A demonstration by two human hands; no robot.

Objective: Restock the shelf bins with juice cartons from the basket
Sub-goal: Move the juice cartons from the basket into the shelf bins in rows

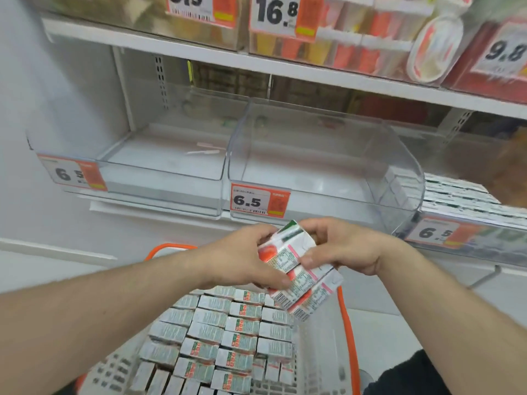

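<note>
Head view: we grip a stack of juice cartons (299, 276) between left hand (245, 259) and right hand (339, 246), fingers clamped on it, above the basket (319, 352), below the bins (322, 163).

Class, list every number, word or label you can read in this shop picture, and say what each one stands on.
"6.5": price tag on the middle clear bin.
"6 5": tag on the left bin.
"6.5": tag on the right bin.
"16.8": tag, upper shelf.
"9.8": tag, upper right.
".9": cut-off tag, upper left.
Print on the held cartons and basket cartons: too small to read.
</note>
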